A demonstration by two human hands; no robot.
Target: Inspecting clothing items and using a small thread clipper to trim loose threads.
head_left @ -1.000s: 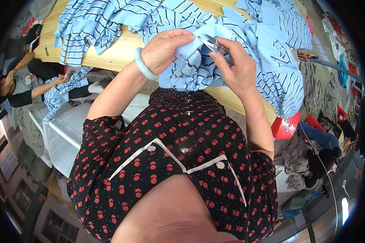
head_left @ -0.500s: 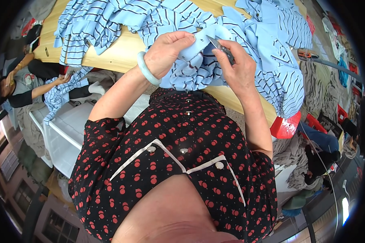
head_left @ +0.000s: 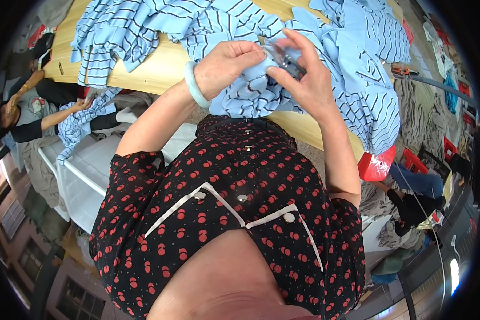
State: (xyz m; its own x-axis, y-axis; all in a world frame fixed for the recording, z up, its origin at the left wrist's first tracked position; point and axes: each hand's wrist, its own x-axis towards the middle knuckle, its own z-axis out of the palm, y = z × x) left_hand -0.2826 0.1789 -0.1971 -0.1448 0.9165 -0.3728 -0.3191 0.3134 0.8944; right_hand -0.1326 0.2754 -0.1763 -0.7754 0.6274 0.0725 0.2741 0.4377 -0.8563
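Both hands have lifted a little and drawn closer together since a moment ago, and the small tool now sits higher between them. Her left hand (head_left: 230, 63) bunches a fold of the blue striped shirt (head_left: 261, 93), fingers (head_left: 249, 52) pressed together and pinching the cloth. Her right hand (head_left: 304, 80) has thumb and forefinger nipped around a small metal snipper (head_left: 284, 57), the other fingers loosely spread above it; whether its blades are closed I cannot tell. The shirt is held up just off the near edge of the table (head_left: 160, 74), in front of her chest, its tail trailing back onto the heap of like shirts (head_left: 368, 64) that covers the table's right side.

It looks to me like thread trimming, with the blades being brought to a seam. The next move would call for a small, careful nip close to the stitching, cloth kept taut so the knit itself isn't cut.

The fabric is soft, limp jersey, pale blue with thin dark stripes, crumpling into deep folds. A smooth pale green bangle (head_left: 193, 85) rings her left wrist. The table is bare yellowish wood, flat and hard. More striped shirts (head_left: 117, 32) lie toward its far left corner, and beyond the left edge another person's hand (head_left: 82, 105) handles a similar piece.
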